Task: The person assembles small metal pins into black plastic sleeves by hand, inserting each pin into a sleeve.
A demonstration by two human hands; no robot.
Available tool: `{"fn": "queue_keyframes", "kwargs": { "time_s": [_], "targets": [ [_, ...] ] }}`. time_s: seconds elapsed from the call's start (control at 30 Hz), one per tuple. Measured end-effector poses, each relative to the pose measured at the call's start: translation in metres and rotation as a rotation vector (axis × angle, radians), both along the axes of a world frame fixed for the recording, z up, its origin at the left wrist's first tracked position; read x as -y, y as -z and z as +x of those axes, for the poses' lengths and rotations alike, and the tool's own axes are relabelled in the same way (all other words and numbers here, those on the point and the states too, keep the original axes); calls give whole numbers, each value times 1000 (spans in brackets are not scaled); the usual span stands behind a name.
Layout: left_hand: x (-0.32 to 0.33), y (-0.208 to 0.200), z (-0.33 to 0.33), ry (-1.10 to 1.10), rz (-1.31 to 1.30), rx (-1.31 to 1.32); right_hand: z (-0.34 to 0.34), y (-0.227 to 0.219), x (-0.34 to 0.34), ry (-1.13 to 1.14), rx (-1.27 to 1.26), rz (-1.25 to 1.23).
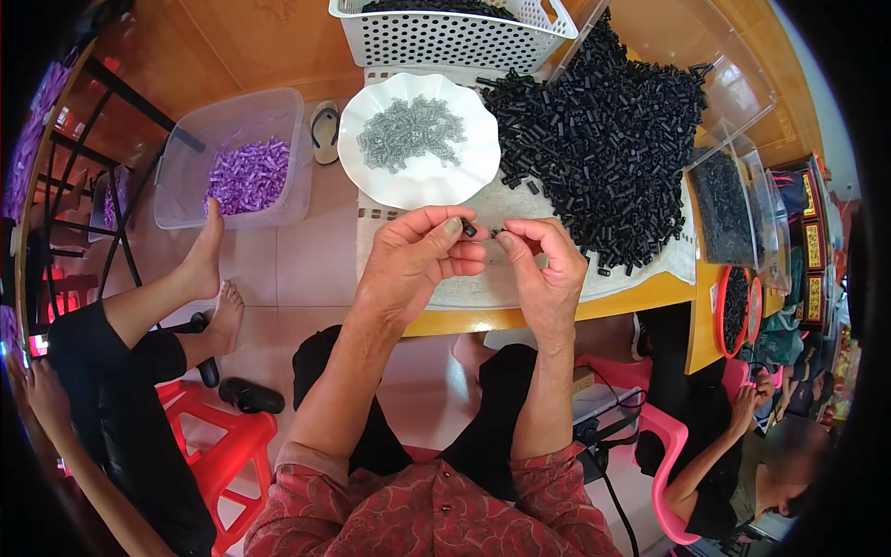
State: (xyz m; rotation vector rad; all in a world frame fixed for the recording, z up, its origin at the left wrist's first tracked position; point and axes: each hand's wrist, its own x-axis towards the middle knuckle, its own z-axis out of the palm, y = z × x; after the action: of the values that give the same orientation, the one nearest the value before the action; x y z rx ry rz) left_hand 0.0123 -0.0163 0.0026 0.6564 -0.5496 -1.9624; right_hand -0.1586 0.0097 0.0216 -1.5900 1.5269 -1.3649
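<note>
My left hand point(408, 260) is closed on a small black cylinder-shaped piece point(468, 227), pinched between thumb and fingers near the table's front edge. Just to the right, my right hand point(545, 269) pinches a tiny dark part point(497, 232), too small to name, its tip close to the black piece. Beyond my left hand is a white scalloped plate point(427, 190) bearing a heap of small clear pieces point(408, 130). A large pile of small black cylinder-shaped pieces point(603, 139) spreads behind and right of my right hand. A pale cloth point(464, 292) lies under my hands.
A white perforated basket point(455, 42) with black pieces stands at the back. Right of the pile are a clear bin point(733, 209) and a red round basket point(719, 316). A clear tub point(172, 200) of purple pieces sits left. People sit at both sides; a red stool point(232, 446) is lower left.
</note>
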Motion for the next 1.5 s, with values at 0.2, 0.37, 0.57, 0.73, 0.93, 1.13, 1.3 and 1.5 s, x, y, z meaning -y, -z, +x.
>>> {"fn": "queue_keyframes", "kwargs": {
  "time_s": [0.2, 0.37, 0.57, 0.73, 0.93, 1.13, 1.3, 1.5],
  "targets": [
    [2, -6, 5, -10, 29, -37, -11, 16, 3, 83, -286, -95],
    [9, -9, 25, -200, -30, -3, -7, 19, 6, 223, -386, -195],
    [12, -12, 39, -273, -50, -24, 14, 15, 5, 129, -274, -134],
    [11, -15, 37, -246, -52, -30, 29, 17, 8, 107, -347, -125],
    [8, -12, 32, -223, -124, -26, 40, 16, 11, 104, -549, -92],
    [3, -15, 24, -174, -216, 34, 40, 17, 12, 107, -532, -60],
    [2, -13, 22, -145, -261, 55, 37, 20, 11, 99, -441, -64],
    [2, -9, 19, -72, -181, -93, 31, 15, 7, 76, -249, -109]
  ]
}}
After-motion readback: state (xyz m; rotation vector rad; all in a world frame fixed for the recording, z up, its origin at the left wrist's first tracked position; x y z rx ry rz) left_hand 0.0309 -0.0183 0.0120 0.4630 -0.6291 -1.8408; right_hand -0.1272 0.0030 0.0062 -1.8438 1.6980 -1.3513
